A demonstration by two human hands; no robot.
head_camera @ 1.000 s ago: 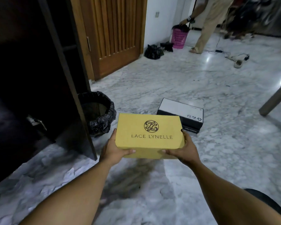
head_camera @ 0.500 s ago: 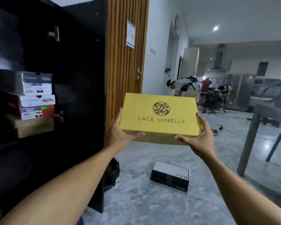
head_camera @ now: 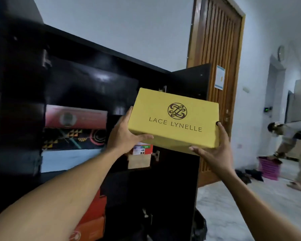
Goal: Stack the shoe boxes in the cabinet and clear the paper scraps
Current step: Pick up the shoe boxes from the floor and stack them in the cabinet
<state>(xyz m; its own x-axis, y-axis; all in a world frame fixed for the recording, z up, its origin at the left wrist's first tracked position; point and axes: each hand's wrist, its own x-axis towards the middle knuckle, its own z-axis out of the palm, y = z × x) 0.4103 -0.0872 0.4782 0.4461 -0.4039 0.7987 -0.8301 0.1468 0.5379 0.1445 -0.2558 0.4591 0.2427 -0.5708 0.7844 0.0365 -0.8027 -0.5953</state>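
A yellow shoe box (head_camera: 174,117) printed LACE LYNELLE is up at chest height in front of the open black cabinet (head_camera: 87,80). My left hand (head_camera: 123,134) grips its left end, thumb under the front edge. My right hand (head_camera: 214,150) grips its right end from below, one fingertip on the side. Inside the cabinet a stack of shoe boxes (head_camera: 75,129) fills a shelf to the left: a red one on top, a patterned black one, a pale one below. Behind my left hand smaller boxes (head_camera: 141,155) show. An orange box (head_camera: 90,221) sits lower down.
The cabinet door (head_camera: 186,105) stands open to the right of the box. A wooden slatted door (head_camera: 217,54) is behind it. A black bin bag (head_camera: 200,226) sits at the door's foot. A person (head_camera: 292,138) bends over a pink basket (head_camera: 269,167) on the marble floor, far right.
Both hands have raised the yellow box from near the floor up to the cabinet's shelf height and toward the opening. The view has turned left to the cabinet; the black box on the floor has left view.
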